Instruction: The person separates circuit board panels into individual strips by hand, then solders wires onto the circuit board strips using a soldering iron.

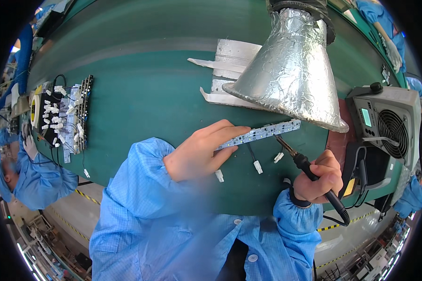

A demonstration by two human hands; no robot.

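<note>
My left hand (199,152) pinches the near end of a long narrow white circuit strip (267,131) and holds it above the green mat (145,100). My right hand (320,177) grips a black-handled soldering iron (299,160); its thin tip touches the strip's underside near the far end. Short wires with white plug connectors (258,166) hang from the strip down to the mat. Both my forearms are in blue sleeves.
A foil-wrapped fume hood (290,70) hangs just above the strip. A grey soldering station with a fan (389,124) stands right. Finished strips and connectors (63,114) lie at left, near a person in blue (33,180). Another person's gloved hand (393,54) is at top right.
</note>
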